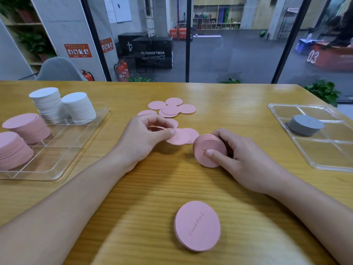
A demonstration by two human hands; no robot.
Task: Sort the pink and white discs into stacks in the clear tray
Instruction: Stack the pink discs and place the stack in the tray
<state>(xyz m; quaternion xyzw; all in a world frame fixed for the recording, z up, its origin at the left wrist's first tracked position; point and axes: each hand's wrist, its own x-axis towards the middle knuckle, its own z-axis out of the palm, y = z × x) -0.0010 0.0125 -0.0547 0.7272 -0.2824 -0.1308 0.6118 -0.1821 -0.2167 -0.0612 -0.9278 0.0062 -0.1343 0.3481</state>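
Note:
My right hand (pixel 236 153) grips a tilted stack of pink discs (pixel 209 152) on edge at the table's middle, thumb on its front face. My left hand (pixel 141 138) pinches a single pink disc (pixel 156 128) just left of it, above two flat pink discs (pixel 183 136). Several loose pink discs (pixel 171 108) lie scattered beyond the hands. The clear tray (pixel 63 150) at the left holds two white stacks (pixel 79 108) at the back and two pink stacks (pixel 26 127) nearer me. A short pink pile (pixel 197 225) marked "Good luck" lies close to me.
A second clear tray (pixel 324 150) at the right holds a grey disc stack (pixel 305 124). The wooden table (pixel 133 197) ends at a glass wall; a grey chair (pixel 59 69) stands behind the far left edge.

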